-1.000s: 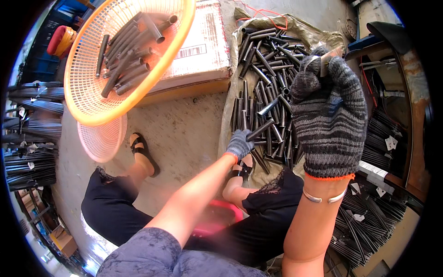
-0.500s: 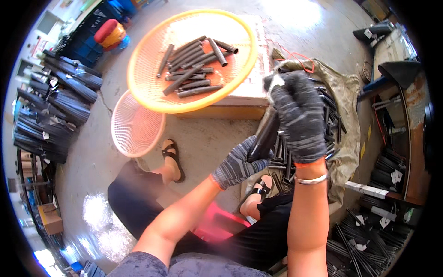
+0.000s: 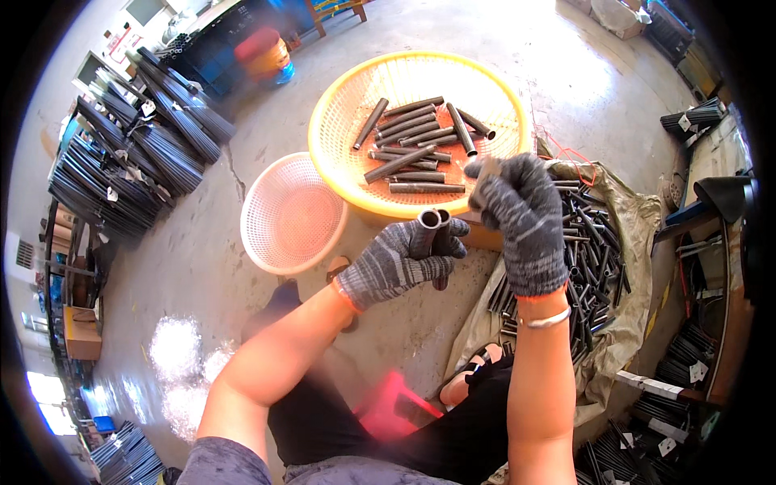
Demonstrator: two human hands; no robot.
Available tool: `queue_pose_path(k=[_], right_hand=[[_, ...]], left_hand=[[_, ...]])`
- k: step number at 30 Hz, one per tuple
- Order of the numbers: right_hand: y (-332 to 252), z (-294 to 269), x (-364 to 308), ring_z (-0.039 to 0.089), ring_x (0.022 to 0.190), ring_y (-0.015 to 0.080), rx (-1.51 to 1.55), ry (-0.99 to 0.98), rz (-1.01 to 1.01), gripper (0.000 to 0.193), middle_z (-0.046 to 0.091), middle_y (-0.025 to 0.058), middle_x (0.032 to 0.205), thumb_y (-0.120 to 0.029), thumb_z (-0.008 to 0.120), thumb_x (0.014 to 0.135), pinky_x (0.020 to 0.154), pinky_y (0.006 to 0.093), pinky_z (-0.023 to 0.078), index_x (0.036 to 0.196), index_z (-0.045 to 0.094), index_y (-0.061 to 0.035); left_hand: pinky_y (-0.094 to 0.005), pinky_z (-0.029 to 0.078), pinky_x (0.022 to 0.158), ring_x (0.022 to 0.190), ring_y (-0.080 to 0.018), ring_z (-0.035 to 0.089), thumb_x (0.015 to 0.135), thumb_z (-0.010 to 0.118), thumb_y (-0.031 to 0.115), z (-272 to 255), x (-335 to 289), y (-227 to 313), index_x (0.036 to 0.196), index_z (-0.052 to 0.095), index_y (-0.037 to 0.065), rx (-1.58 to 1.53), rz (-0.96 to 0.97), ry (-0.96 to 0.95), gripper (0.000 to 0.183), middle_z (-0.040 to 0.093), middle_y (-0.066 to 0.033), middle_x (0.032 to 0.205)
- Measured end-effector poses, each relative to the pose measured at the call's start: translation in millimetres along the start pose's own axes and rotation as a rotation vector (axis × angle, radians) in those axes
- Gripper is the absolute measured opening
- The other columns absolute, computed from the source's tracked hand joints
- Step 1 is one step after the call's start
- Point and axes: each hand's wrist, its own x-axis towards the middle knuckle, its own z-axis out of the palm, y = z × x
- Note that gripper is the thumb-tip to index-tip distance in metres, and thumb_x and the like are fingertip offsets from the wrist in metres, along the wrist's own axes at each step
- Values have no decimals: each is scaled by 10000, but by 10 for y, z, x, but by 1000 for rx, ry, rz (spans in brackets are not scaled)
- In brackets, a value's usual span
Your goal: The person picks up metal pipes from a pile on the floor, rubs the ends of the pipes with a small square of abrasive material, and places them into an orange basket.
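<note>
My left hand [image 3: 402, 260] wears a grey knit glove and grips two short dark metal tubes [image 3: 434, 232], their open ends facing up. My right hand [image 3: 524, 218], also gloved, is raised just right of them and pinches a small grey piece [image 3: 482, 176] at its fingertips. Beyond both hands a yellow mesh basket [image 3: 339, 121] holds several dark metal tubes [image 3: 412, 141]. A heap of loose dark tubes [image 3: 594, 255] lies on a sack to the right of my right forearm.
An empty pink mesh basket [image 3: 289, 213] sits on the concrete floor left of the yellow one. Bundles of long dark rods [image 3: 129, 153] line the left side. A red stool [image 3: 388, 404] is under my legs. Racks with more rods [image 3: 695, 380] stand at right.
The view has swung so the yellow basket sits straight ahead. My left hand has risen off the tube heap with two tubes. My right hand has come down beside it.
</note>
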Motion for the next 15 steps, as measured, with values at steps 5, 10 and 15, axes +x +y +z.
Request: queue_pose_path(k=[5, 10, 15], right_hand=[[52, -40, -162, 532, 785, 74, -83, -127, 26, 111, 579, 11, 861, 55, 590, 849, 719, 233, 483, 938, 585, -11], [192, -94, -144, 560, 897, 105, -99, -160, -11, 158, 615, 43, 949, 77, 609, 818, 821, 255, 484, 953, 590, -1], [142, -114, -165, 580, 892, 126, -207, -176, -32, 153, 632, 65, 969, 77, 630, 799, 820, 270, 486, 931, 595, 8]], left_hand=[[-255, 483, 711, 745, -96, 586, 803, 722, 50, -17, 13, 235, 1063, 610, 7, 229, -133, 59, 286, 635, 0, 870], [-280, 476, 824, 880, -95, 578, 829, 708, 107, -84, -37, 189, 1095, 627, -1, 278, 57, 125, 297, 663, -12, 923], [-257, 502, 655, 697, -90, 588, 832, 708, 101, -145, -72, 287, 1038, 643, -10, 226, -239, 5, 243, 660, -29, 833]])
